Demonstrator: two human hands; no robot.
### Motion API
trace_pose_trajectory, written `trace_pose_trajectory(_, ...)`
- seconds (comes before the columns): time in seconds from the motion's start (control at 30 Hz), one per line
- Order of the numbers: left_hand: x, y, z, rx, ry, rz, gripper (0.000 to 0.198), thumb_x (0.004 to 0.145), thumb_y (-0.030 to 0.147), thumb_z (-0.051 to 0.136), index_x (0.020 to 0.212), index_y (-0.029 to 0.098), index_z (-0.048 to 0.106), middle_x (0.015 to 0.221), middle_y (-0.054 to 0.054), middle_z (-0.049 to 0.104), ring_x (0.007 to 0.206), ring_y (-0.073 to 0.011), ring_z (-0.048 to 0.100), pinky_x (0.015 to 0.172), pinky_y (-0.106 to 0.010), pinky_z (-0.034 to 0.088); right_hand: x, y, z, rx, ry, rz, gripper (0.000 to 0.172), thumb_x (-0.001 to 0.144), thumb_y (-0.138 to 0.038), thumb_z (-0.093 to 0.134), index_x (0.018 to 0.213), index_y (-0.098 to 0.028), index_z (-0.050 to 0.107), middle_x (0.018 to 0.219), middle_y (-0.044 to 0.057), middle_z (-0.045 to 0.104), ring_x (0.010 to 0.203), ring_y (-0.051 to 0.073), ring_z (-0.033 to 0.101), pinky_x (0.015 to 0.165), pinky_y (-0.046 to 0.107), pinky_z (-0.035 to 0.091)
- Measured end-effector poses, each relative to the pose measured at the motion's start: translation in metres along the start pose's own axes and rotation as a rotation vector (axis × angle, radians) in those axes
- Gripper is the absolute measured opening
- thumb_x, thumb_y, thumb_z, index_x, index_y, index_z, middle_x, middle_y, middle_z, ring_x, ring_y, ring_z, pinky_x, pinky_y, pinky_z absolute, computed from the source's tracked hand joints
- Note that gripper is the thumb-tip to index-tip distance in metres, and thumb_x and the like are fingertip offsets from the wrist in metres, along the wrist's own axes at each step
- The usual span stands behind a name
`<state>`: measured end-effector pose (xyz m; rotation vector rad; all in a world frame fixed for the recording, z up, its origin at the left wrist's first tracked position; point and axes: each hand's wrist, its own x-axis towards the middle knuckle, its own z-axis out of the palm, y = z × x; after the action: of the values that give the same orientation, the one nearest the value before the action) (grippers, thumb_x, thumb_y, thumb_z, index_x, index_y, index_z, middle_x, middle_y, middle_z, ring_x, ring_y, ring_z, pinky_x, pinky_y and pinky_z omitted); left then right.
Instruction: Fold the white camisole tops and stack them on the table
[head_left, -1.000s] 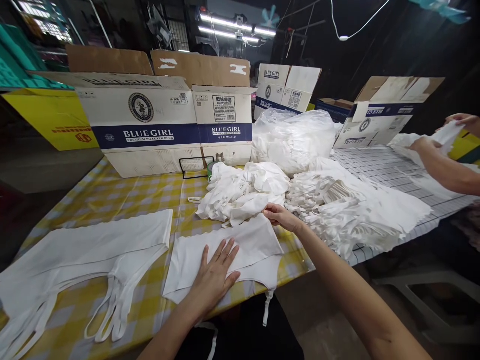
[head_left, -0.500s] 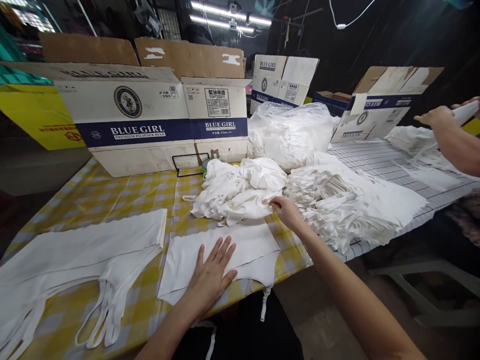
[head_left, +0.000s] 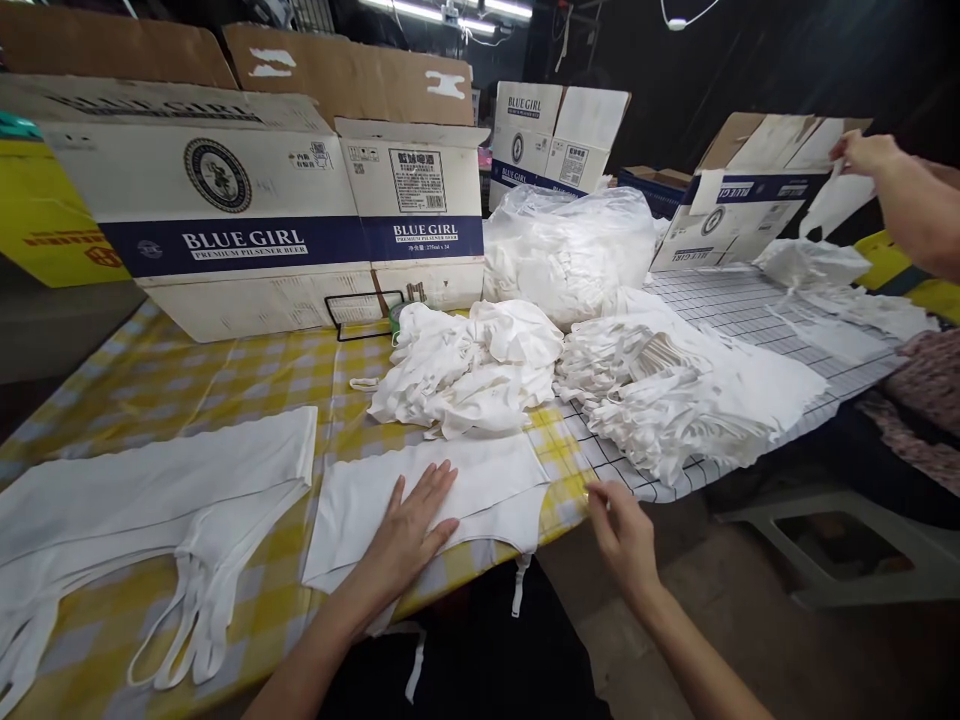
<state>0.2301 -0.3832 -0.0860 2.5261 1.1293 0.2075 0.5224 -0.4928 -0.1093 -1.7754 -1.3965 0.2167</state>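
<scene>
My left hand (head_left: 414,522) lies flat, fingers stretched, on a folded white strappy camisole (head_left: 487,480) at the table's front edge. One adjustable strap of that camisole hangs over the edge. My right hand (head_left: 621,530) is just off the edge to the right, thumb and fingers pinched together. A tiny pale speck shows at its fingertips, too small to name. Behind the camisole sits a crumpled heap of white garments (head_left: 469,370). To the left, more white camisoles (head_left: 150,510) lie spread, their straps towards me.
A large stack of white garments (head_left: 690,390) lies right of the heap, before a clear plastic bag (head_left: 566,250) of white cloth. Open cartons (head_left: 262,235) and a black wire stand (head_left: 364,335) are behind. At right, a co-worker's hand (head_left: 862,155) lifts white cloth above a plastic stool (head_left: 862,560).
My right hand has left the crumpled heap and come down and right, towards me. My left hand stays on the camisole. The co-worker's hand now holds up a piece of white cloth.
</scene>
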Motion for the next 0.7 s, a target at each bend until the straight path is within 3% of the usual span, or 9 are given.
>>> trace_pose_trajectory(0.13, 0.014, 0.013, -0.001, -0.098, 0.058, 0.039, 0.047, 0.093, 0.027, 0.028, 0.14, 0.026, 0.025, 0.145, -0.002, 0.032, 0.135, -0.0165, 0.025, 0.112, -0.043, 0.018, -0.058, -0.014, 0.019, 0.265, -0.268, 0.244, 0.022, 0.085, -0.034, 0.051, 0.1, -0.021, 0.061, 0.101, 0.008, 0.062, 0.095, 0.023, 0.056, 0.082, 0.033, 0.043)
trace_pose_trajectory(0.23, 0.024, 0.033, 0.007, -0.08, 0.018, 0.145, 0.05, 0.092, 0.029, 0.033, 0.141, 0.026, 0.024, 0.147, -0.002, 0.028, 0.136, -0.017, 0.022, 0.112, -0.043, 0.017, -0.068, -0.027, 0.038, 0.53, -0.371, 0.427, 0.029, 0.081, -0.04, 0.057, 0.102, -0.021, 0.061, 0.105, 0.008, 0.062, 0.1, 0.025, 0.054, 0.087, 0.036, 0.04)
trace_pose_trajectory(0.3, 0.028, 0.044, 0.015, -0.032, -0.026, 0.206, 0.053, 0.09, 0.032, 0.038, 0.141, 0.027, 0.023, 0.148, -0.001, 0.025, 0.137, -0.0199, 0.018, 0.111, -0.048, 0.014, -0.068, -0.034, 0.042, 0.722, -0.47, 0.512, 0.028, 0.082, -0.043, 0.056, 0.094, -0.019, 0.064, 0.095, 0.006, 0.065, 0.092, 0.024, 0.057, 0.084, 0.035, 0.041)
trace_pose_trajectory(0.37, 0.029, 0.052, 0.022, 0.028, -0.042, 0.232, 0.055, 0.089, 0.035, 0.042, 0.14, 0.029, 0.025, 0.149, -0.001, 0.022, 0.138, -0.0232, 0.015, 0.11, -0.054, 0.009, -0.073, -0.038, 0.037, 0.853, -0.541, 0.579, 0.028, 0.082, -0.044, 0.055, 0.083, -0.017, 0.065, 0.081, 0.005, 0.065, 0.077, 0.019, 0.057, 0.076, 0.032, 0.042)
trace_pose_trajectory(0.5, 0.026, 0.054, 0.03, 0.089, -0.006, 0.244, 0.052, 0.09, 0.038, 0.04, 0.14, 0.03, 0.026, 0.15, 0.0, 0.02, 0.138, -0.0238, 0.014, 0.109, -0.056, 0.004, -0.094, -0.04, 0.011, 1.051, -0.519, 0.729, 0.031, 0.084, -0.044, 0.053, 0.069, -0.017, 0.057, 0.056, -0.002, 0.053, 0.047, 0.008, 0.044, 0.054, 0.023, 0.037)
trace_pose_trajectory(0.6, 0.025, 0.052, 0.032, 0.096, 0.031, 0.252, 0.051, 0.091, 0.04, 0.036, 0.14, 0.031, 0.025, 0.149, 0.0, 0.022, 0.138, -0.0231, 0.015, 0.11, -0.054, 0.004, -0.103, -0.044, -0.007, 1.226, -0.512, 0.874, 0.031, 0.086, -0.046, 0.05, 0.072, -0.018, 0.052, 0.059, -0.006, 0.045, 0.035, 0.002, 0.021, 0.037, 0.018, 0.024)
trace_pose_trajectory(0.7, 0.025, 0.052, 0.034, 0.099, 0.034, 0.249, 0.051, 0.091, 0.04, 0.036, 0.14, 0.031, 0.026, 0.149, 0.0, 0.023, 0.137, -0.0235, 0.016, 0.11, -0.054, 0.002, -0.105, -0.049, -0.018, 1.226, -0.517, 0.942, 0.026, 0.085, -0.045, 0.052, 0.083, -0.019, 0.053, 0.066, -0.006, 0.044, 0.036, -0.001, 0.012, 0.032, 0.015, 0.01)
